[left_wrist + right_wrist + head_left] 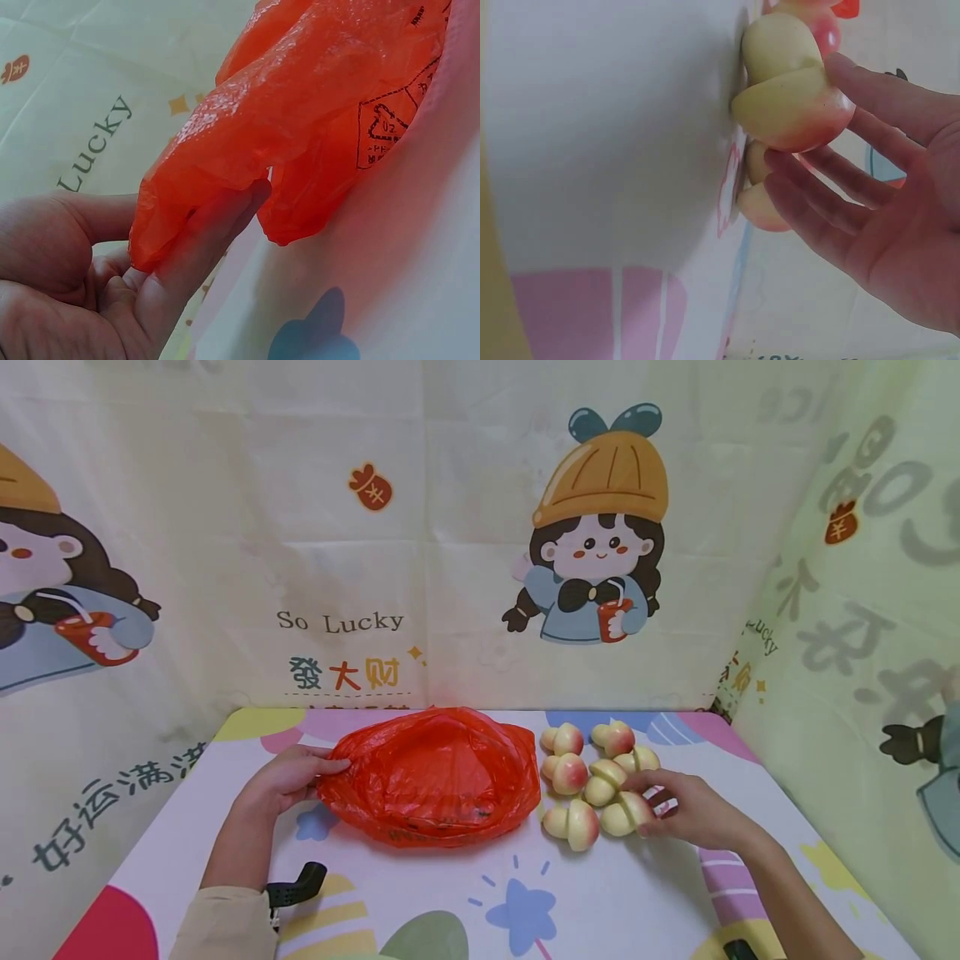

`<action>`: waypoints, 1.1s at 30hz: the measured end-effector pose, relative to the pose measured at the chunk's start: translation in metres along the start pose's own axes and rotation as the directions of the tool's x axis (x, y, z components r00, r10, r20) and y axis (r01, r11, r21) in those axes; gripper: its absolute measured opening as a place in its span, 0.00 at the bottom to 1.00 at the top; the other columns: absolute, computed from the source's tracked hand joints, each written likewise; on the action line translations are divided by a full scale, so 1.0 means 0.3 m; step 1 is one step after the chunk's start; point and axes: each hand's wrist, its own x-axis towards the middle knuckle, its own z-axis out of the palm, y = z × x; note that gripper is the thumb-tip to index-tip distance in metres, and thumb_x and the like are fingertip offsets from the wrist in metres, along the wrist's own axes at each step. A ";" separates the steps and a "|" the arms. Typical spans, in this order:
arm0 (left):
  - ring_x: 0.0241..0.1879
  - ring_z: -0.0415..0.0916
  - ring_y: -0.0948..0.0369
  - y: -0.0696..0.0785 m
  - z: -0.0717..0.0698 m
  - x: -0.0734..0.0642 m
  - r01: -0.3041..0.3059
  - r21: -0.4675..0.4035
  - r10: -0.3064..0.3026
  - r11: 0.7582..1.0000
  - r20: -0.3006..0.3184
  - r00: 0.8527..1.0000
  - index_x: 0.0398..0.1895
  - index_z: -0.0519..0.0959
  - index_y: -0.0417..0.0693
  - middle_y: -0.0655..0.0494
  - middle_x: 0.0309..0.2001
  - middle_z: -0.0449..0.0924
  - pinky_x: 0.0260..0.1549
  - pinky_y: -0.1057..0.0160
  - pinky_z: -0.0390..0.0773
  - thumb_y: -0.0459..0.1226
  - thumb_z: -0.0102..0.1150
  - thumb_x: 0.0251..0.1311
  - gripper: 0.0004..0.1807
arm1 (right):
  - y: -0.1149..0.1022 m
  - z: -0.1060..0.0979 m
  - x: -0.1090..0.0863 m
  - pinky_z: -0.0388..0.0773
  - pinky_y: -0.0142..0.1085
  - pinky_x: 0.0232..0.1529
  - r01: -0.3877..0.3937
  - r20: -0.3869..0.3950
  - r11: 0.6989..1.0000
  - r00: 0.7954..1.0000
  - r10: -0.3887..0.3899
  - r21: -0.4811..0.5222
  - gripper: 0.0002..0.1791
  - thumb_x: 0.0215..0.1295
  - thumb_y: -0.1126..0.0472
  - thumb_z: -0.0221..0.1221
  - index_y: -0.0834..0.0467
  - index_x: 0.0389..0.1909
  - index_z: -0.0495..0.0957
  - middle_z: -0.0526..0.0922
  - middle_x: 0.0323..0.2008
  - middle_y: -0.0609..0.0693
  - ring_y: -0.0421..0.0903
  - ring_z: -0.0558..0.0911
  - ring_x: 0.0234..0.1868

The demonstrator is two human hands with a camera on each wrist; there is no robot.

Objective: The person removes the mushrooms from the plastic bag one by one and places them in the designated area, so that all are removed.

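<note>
A red plastic bag [442, 777] lies on the table with its wide mouth facing me. My left hand [296, 777] pinches the bag's left rim; in the left wrist view some of its fingers show through the thin red film [300, 112]. To the right of the bag several mushroom-shaped pieces, cream with pink-red blush, sit in a cluster. My right hand [678, 810] is at the nearest right mushroom [624, 815]. In the right wrist view the thumb touches that mushroom [795, 112], while the other fingers spread loosely beside and beneath it. Another mushroom [761, 202] stands behind.
The table [420, 893] has a printed cloth with stars and stripes. Other mushrooms, such as one at the front left [573, 824] and one at the back [615, 737], stand close together. A patterned curtain [450, 568] encloses the table's back and sides.
</note>
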 end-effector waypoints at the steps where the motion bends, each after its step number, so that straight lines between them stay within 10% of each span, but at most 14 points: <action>1: 0.37 0.86 0.55 0.000 0.000 0.000 0.000 -0.002 0.000 1.000 0.000 1.000 0.71 0.70 0.31 0.47 0.46 0.87 0.41 0.60 0.88 0.41 0.64 0.71 0.32 | 0.002 0.001 -0.001 0.88 0.35 0.40 -0.002 -0.002 1.000 1.000 0.002 -0.003 0.28 0.55 0.61 0.78 0.59 0.56 0.81 0.84 0.50 0.57 0.42 0.86 0.42; 26: 0.35 0.86 0.54 0.004 -0.003 0.008 0.007 0.004 -0.007 1.000 0.036 0.999 0.73 0.69 0.34 0.50 0.43 0.88 0.39 0.59 0.88 0.50 0.66 0.69 0.39 | -0.044 0.001 -0.009 0.88 0.41 0.43 0.004 -0.124 0.993 0.992 -0.018 -0.115 0.24 0.58 0.56 0.76 0.56 0.54 0.82 0.86 0.49 0.50 0.49 0.87 0.46; 33: 0.49 0.83 0.49 0.007 -0.033 -0.026 0.001 0.115 -0.002 0.993 0.007 1.000 0.75 0.66 0.37 0.43 0.57 0.83 0.45 0.55 0.88 0.60 0.62 0.67 0.46 | -0.083 0.010 0.002 0.87 0.41 0.41 0.006 -0.197 0.983 0.980 -0.043 -0.183 0.21 0.61 0.55 0.75 0.54 0.53 0.83 0.86 0.46 0.48 0.48 0.87 0.46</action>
